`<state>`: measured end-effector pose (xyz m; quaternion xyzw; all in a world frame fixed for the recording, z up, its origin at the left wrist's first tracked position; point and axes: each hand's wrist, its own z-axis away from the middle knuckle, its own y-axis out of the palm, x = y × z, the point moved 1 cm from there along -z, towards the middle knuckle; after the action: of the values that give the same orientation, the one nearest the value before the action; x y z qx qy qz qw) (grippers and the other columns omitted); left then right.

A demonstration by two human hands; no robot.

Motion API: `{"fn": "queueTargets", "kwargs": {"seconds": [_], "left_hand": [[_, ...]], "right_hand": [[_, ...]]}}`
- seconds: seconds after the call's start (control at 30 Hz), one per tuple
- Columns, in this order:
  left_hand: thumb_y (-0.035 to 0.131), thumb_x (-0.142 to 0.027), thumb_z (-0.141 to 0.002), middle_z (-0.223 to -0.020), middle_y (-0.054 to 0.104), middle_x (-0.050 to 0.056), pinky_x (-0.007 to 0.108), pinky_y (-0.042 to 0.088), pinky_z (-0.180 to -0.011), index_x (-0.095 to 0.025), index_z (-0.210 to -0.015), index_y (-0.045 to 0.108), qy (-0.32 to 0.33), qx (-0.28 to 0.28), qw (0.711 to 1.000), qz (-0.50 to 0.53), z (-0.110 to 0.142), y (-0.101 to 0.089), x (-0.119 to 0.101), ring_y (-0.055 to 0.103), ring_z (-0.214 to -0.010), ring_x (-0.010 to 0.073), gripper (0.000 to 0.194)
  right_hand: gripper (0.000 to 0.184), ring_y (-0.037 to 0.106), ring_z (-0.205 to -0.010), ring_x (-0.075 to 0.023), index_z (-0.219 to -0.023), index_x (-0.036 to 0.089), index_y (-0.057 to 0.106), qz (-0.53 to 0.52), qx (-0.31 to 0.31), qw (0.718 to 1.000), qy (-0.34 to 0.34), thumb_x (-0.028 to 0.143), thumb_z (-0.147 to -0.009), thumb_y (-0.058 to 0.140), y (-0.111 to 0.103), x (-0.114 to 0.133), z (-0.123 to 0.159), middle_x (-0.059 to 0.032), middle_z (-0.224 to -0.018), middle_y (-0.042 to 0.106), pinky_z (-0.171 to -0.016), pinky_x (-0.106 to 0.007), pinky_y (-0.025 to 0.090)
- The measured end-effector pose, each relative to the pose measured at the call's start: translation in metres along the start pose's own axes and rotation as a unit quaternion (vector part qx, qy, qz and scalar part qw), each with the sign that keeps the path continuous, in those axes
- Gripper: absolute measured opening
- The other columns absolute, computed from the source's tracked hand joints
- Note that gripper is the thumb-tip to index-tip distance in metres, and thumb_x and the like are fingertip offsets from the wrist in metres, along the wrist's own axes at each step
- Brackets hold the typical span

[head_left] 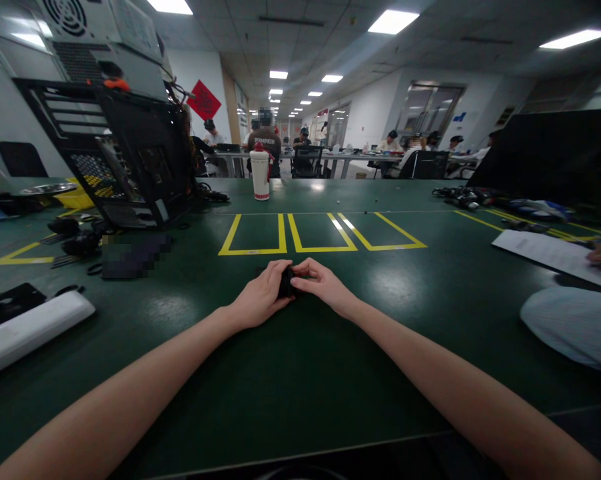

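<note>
A small black object (pixel 286 284) is between my two hands, low over the green table, and the fingers cover most of it, so its kind does not show. My left hand (pixel 260 297) is closed around its left side, fingers curled over the top and thumb below. From the right, my right hand (pixel 326 287) grips it, with the thumb against the near face and the fingertips behind. Just beyond the hands, yellow tape (pixel 325 249) marks three open-topped outlines on the table.
A white tumbler (pixel 261 177) with a red top stands behind the tape. At left are an open black computer case (pixel 125 153), cables and a long white device (pixel 35 330). At right, a person's sleeve (pixel 575 323) rests near paper sheets (pixel 550 257). The green table (pixel 280 387) extends around my arms.
</note>
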<state>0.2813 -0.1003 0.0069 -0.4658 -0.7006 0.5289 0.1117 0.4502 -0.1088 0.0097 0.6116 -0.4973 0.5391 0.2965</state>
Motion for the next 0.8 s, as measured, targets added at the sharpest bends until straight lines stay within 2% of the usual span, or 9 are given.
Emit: {"fn": "queueTargets", "kwargs": {"seconds": [0.07, 0.2, 0.3, 0.43, 0.6, 0.8], "left_hand": [[0.052, -0.027, -0.075, -0.122, 0.033, 0.01, 0.044, 0.042, -0.084, -0.023, -0.124, 0.017, 0.002, -0.004, 1.0, -0.001, -0.0002, 0.0009, 0.0005, 0.044, -0.106, 0.0247, 0.06], [0.054, -0.027, -0.074, -0.121, 0.034, 0.011, 0.043, 0.043, -0.084, -0.022, -0.123, 0.018, 0.002, -0.011, 1.0, -0.007, -0.0004, 0.003, 0.0019, 0.043, -0.107, 0.0248, 0.061], [0.053, -0.027, -0.074, -0.121, 0.034, 0.01, 0.043, 0.044, -0.083, -0.023, -0.123, 0.018, 0.001, -0.01, 1.0, -0.006, 0.0001, 0.0036, 0.0021, 0.044, -0.106, 0.0245, 0.06], [0.053, -0.026, -0.074, -0.121, 0.034, 0.011, 0.045, 0.044, -0.081, -0.023, -0.123, 0.018, 0.003, -0.01, 1.0, -0.006, 0.0006, 0.0033, 0.0013, 0.045, -0.105, 0.025, 0.06], [0.054, -0.026, -0.074, -0.121, 0.034, 0.011, 0.043, 0.044, -0.082, -0.022, -0.123, 0.018, 0.004, -0.013, 1.0, -0.007, 0.0001, 0.0025, 0.0004, 0.045, -0.106, 0.0246, 0.061], [0.053, -0.025, -0.074, -0.121, 0.034, 0.01, 0.044, 0.044, -0.083, -0.023, -0.123, 0.018, 0.001, -0.01, 1.0, -0.009, 0.0005, 0.0021, 0.0001, 0.044, -0.106, 0.0247, 0.06]], "right_hand": [[0.021, 0.053, -0.088, -0.0135, -0.088, 0.019, 0.051, -0.008, -0.015, 1.0, -0.001, 0.028, -0.071, 0.058, 0.0019, -0.0012, -0.001, -0.0008, -0.09, 0.055, -0.081, -0.033, 0.043], [0.028, 0.055, -0.086, -0.0144, -0.093, 0.019, 0.049, -0.01, -0.03, 0.999, 0.03, 0.028, -0.068, 0.061, 0.0025, -0.0061, -0.0037, -0.0019, -0.091, 0.055, -0.08, -0.035, 0.044], [0.028, 0.055, -0.086, -0.0147, -0.092, 0.019, 0.05, -0.01, -0.015, 0.999, 0.045, 0.028, -0.068, 0.061, 0.0006, -0.0078, -0.0037, -0.0025, -0.093, 0.054, -0.081, -0.037, 0.044], [0.033, 0.053, -0.092, -0.015, -0.089, 0.021, 0.048, -0.032, 0.016, 0.999, 0.012, 0.022, -0.062, 0.067, -0.001, -0.0056, -0.001, 0.0001, -0.092, 0.054, -0.084, -0.034, 0.043], [0.023, 0.053, -0.089, -0.0143, -0.089, 0.021, 0.051, -0.016, -0.011, 1.0, 0.023, 0.032, -0.07, 0.058, 0.0003, -0.0048, -0.0006, -0.0007, -0.091, 0.054, -0.082, -0.035, 0.043], [0.028, 0.053, -0.09, -0.0155, -0.093, 0.02, 0.051, -0.004, -0.016, 0.999, 0.048, 0.034, -0.07, 0.058, 0.0006, -0.0076, -0.0031, -0.0031, -0.096, 0.054, -0.082, -0.037, 0.043]]}}
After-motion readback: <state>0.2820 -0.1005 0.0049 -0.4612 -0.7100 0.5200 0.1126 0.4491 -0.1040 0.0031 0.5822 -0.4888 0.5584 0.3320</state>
